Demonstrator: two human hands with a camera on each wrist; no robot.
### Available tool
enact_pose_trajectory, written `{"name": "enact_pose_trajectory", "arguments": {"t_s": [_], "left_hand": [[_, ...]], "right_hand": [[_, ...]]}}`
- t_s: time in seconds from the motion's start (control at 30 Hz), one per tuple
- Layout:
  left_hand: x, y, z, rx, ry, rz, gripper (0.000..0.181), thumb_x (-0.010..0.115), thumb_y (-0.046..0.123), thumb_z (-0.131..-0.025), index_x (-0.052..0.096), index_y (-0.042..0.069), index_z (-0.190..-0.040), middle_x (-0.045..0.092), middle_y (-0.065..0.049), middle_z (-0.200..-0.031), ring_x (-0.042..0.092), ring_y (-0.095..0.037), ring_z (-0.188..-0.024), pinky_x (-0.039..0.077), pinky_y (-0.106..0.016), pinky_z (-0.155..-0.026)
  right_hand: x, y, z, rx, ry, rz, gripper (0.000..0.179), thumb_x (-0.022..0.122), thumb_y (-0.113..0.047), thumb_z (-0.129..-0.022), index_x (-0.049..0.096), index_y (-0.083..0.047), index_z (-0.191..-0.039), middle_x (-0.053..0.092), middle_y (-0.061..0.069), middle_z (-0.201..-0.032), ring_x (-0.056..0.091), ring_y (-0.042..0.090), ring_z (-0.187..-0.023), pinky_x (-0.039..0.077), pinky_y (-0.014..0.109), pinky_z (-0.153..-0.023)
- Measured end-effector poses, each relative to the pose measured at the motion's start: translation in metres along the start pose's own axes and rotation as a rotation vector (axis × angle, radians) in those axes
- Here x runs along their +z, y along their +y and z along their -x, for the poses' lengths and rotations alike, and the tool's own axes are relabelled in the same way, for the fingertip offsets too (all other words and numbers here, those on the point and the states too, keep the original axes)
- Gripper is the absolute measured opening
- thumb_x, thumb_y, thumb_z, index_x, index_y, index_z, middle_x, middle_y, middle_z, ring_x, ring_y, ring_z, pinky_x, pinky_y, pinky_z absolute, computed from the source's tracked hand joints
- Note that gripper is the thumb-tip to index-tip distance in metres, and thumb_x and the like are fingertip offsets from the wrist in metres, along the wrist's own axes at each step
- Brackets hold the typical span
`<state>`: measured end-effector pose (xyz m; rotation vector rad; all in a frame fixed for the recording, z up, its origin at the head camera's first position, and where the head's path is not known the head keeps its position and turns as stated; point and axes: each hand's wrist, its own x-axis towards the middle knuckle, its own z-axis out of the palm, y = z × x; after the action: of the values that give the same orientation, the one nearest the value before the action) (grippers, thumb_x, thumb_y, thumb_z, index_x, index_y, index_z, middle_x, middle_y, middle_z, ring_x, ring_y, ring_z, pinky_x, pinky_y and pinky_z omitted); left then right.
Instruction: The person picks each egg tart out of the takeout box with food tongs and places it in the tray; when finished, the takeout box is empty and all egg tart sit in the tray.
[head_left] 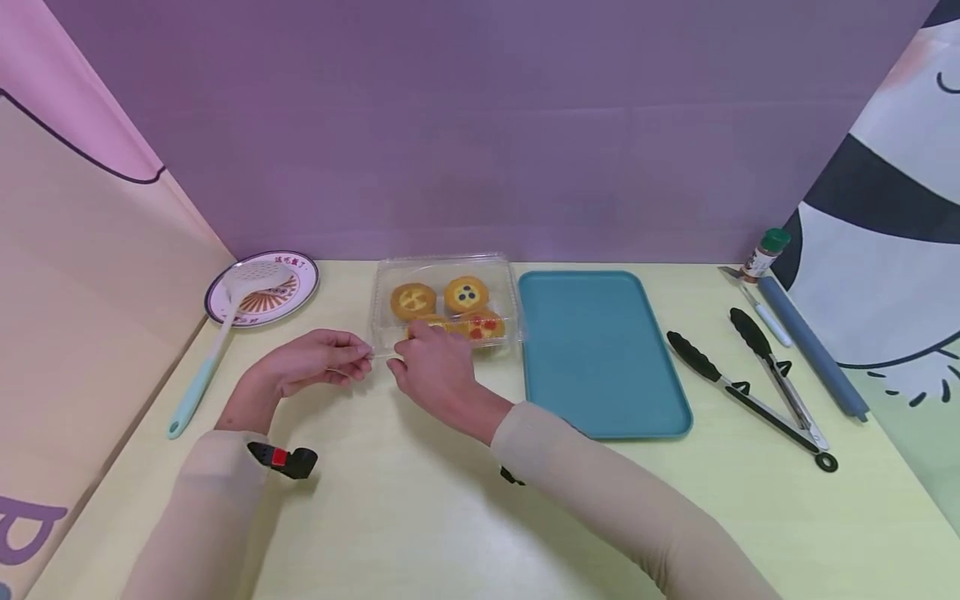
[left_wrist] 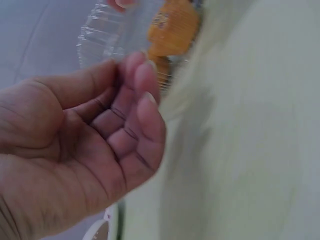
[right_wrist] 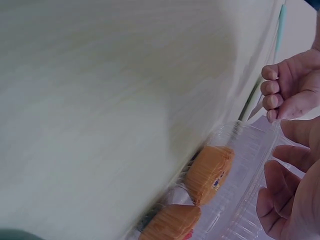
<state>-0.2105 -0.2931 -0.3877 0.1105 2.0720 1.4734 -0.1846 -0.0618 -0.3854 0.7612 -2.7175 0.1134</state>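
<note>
A clear plastic box (head_left: 381,300) with several round tarts (head_left: 466,294) in it lies at the back middle of the table. My left hand (head_left: 315,362) pinches the box's front left corner between thumb and fingertips. In the left wrist view, the thumb of the left hand (left_wrist: 100,130) meets the index finger, with the other fingers bent beside it. My right hand (head_left: 442,375) reaches over the front edge, partly hiding the front tarts. Loosely bent and spread, the fingers of the right hand (right_wrist: 295,185) touch or nearly touch the lid; exact contact is unclear.
Right of the box lies a blue tray (head_left: 600,358), then black-tipped tongs (head_left: 780,417), spread apart. A white-handled knife (head_left: 772,325), a blue-grey roll (head_left: 813,346) and a green-capped jar (head_left: 765,254) sit far right. On the left, a skimmer (head_left: 198,387) leans on a plate (head_left: 303,279).
</note>
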Motion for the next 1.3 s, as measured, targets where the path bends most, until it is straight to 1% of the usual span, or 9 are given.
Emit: {"name": "enact_pose_trajectory", "arguments": {"t_s": [0.1,0.2,0.3,0.43,0.7,0.87,1.03,1.2,1.3], "left_hand": [[0.000,0.001,0.001,-0.025,-0.001,-0.010,0.033,0.054,0.024,-0.104,0.058,-0.005,-0.118,0.069,0.000,-0.095,0.066,-0.012,-0.087,0.054,-0.030,-0.082],[-0.002,-0.001,0.001,-0.043,0.001,-0.013,0.035,0.054,0.026,-0.105,0.058,-0.006,-0.118,0.069,0.000,-0.094,0.066,-0.012,-0.086,0.055,-0.030,-0.081],[-0.002,-0.004,0.000,-0.026,0.005,-0.013,0.033,0.052,0.024,-0.105,0.058,-0.007,-0.115,0.068,-0.001,-0.093,0.065,-0.012,-0.084,0.055,-0.029,-0.079],[0.000,-0.003,-0.001,0.016,0.008,-0.024,0.029,0.050,0.021,-0.106,0.058,-0.006,-0.110,0.066,-0.001,-0.090,0.062,-0.011,-0.081,0.054,-0.027,-0.078],[0.001,0.000,-0.002,0.045,0.010,-0.048,0.025,0.049,0.018,-0.106,0.057,-0.006,-0.109,0.064,0.002,-0.089,0.061,-0.010,-0.080,0.054,-0.027,-0.079],[0.001,0.000,-0.004,0.059,0.006,-0.059,0.026,0.050,0.016,-0.106,0.055,-0.009,-0.111,0.063,0.001,-0.089,0.060,-0.011,-0.081,0.055,-0.026,-0.080],[0.001,-0.001,-0.006,0.072,0.005,-0.068,0.027,0.050,0.015,-0.105,0.054,-0.011,-0.111,0.062,0.000,-0.088,0.060,-0.011,-0.080,0.055,-0.026,-0.079],[0.002,-0.002,-0.008,0.094,-0.001,-0.071,0.025,0.050,0.015,-0.105,0.054,-0.009,-0.108,0.062,0.000,-0.087,0.059,-0.011,-0.079,0.055,-0.026,-0.078],[0.001,-0.002,-0.009,0.085,0.003,-0.058,0.024,0.051,0.015,-0.104,0.055,-0.008,-0.107,0.061,0.000,-0.086,0.059,-0.011,-0.078,0.054,-0.026,-0.078]], "right_hand": [[0.000,-0.003,-0.003,0.011,-0.023,0.014,0.021,0.061,-0.049,-0.096,0.077,-0.035,-0.095,0.063,-0.010,-0.094,0.065,0.009,-0.077,0.050,0.028,-0.062],[0.000,-0.005,-0.004,0.008,-0.023,0.022,0.021,0.062,-0.048,-0.096,0.077,-0.034,-0.095,0.063,-0.010,-0.094,0.066,0.009,-0.078,0.050,0.028,-0.062],[0.000,-0.006,-0.005,-0.011,-0.006,0.025,0.021,0.063,-0.046,-0.096,0.077,-0.031,-0.093,0.063,-0.010,-0.093,0.066,0.009,-0.075,0.050,0.028,-0.059],[0.001,-0.004,-0.007,-0.040,0.025,0.047,0.021,0.064,-0.044,-0.096,0.078,-0.029,-0.091,0.063,-0.009,-0.090,0.065,0.010,-0.069,0.048,0.028,-0.054],[0.003,-0.002,-0.009,-0.065,0.064,0.073,0.018,0.064,-0.040,-0.097,0.079,-0.029,-0.096,0.065,-0.008,-0.089,0.066,0.010,-0.066,0.047,0.027,-0.052],[0.007,0.001,-0.010,-0.077,0.137,0.099,0.017,0.064,-0.037,-0.097,0.078,-0.029,-0.091,0.065,-0.009,-0.085,0.064,0.010,-0.064,0.045,0.025,-0.052],[0.011,0.004,-0.009,-0.105,0.218,0.155,0.020,0.062,-0.038,-0.098,0.077,-0.029,-0.087,0.063,-0.009,-0.085,0.064,0.010,-0.065,0.045,0.024,-0.054],[0.017,0.007,-0.010,-0.126,0.348,0.160,0.023,0.064,-0.037,-0.098,0.076,-0.026,-0.082,0.063,-0.009,-0.081,0.063,0.010,-0.061,0.044,0.024,-0.051],[0.020,0.009,-0.012,-0.132,0.436,0.153,0.024,0.066,-0.037,-0.097,0.076,-0.025,-0.078,0.062,-0.008,-0.078,0.063,0.010,-0.058,0.043,0.023,-0.051]]}}
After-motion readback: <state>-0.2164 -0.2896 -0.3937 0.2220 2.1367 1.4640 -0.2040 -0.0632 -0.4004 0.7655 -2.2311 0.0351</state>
